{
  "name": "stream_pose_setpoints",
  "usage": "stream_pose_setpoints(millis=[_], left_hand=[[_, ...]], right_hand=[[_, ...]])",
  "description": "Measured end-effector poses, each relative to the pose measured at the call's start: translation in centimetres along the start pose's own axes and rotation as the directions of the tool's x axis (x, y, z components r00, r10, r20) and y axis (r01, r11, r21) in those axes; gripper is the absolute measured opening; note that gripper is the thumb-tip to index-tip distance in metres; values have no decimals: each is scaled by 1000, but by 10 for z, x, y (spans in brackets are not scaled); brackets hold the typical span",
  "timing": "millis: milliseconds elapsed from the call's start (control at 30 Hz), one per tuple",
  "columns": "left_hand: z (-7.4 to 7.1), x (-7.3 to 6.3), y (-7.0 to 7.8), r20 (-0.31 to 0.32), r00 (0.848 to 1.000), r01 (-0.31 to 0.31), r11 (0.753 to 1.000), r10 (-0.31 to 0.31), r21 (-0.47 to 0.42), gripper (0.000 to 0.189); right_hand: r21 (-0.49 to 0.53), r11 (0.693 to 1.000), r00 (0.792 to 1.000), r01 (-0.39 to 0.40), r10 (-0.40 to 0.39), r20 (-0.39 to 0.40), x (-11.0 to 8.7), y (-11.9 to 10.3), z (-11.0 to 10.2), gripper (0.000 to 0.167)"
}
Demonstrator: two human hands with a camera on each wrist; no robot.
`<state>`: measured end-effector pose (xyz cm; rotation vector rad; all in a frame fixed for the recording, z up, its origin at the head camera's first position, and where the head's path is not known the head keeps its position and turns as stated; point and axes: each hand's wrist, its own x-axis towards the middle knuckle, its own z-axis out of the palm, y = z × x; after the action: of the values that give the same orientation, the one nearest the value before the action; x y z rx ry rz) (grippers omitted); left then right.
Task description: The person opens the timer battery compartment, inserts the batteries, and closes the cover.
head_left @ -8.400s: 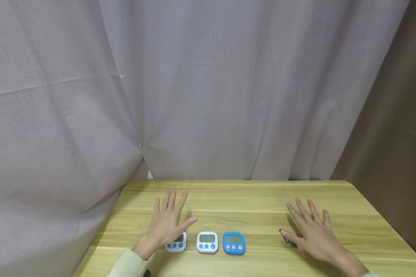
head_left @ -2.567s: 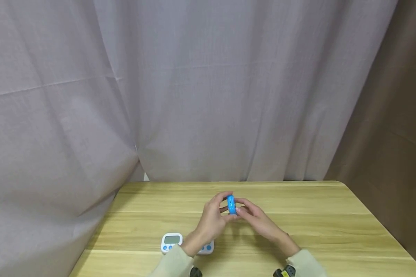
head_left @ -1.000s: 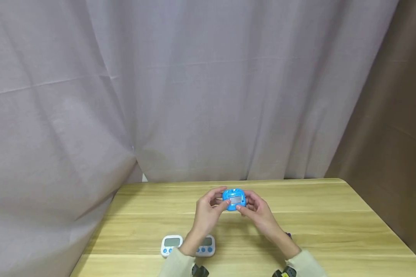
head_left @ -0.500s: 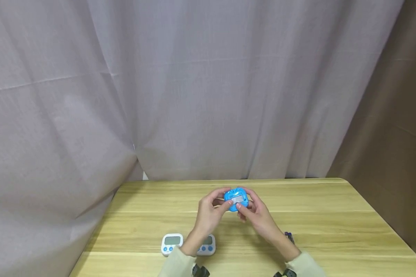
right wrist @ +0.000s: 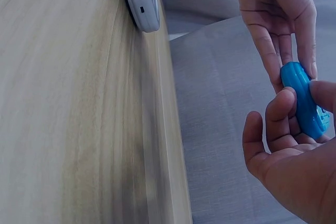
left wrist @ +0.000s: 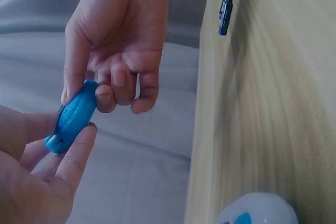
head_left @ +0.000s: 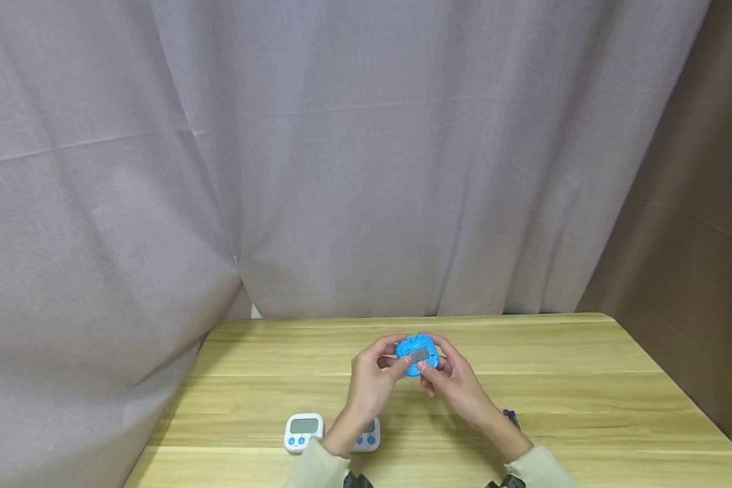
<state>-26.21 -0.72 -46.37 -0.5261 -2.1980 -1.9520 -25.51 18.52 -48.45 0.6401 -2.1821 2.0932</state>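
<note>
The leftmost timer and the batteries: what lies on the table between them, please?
The head view shows another white timer, partly behind the left forearm, then bare tabletop until the right forearm.

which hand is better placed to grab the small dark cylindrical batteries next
Probably the right hand: the small dark cylindrical batteries lie beside its forearm. The left hand is farther off and could hold the rounded blue plastic timer alone; both hands grip it now.

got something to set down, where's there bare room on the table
The pale wooden table is bare between the dark cylindrical batteries and its right edge, and behind the two white rounded-square timers with blue buttons, left of the left hand. It is crowded around those timers, where the left forearm partly hides one.
</note>
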Motion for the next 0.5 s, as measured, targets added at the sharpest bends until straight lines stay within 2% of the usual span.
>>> stream_pose_setpoints(millis=[200,500], left_hand=[[2,-1,2,6,1000,30,996,-30,-85,35],[3,-3,5,13,999,40,995,-39,-95,35]], right_hand=[[18,1000,1000,-7,7,-2,0,-1,0,57],[34,999,999,-38,38,-2,-1,0,0,60]])
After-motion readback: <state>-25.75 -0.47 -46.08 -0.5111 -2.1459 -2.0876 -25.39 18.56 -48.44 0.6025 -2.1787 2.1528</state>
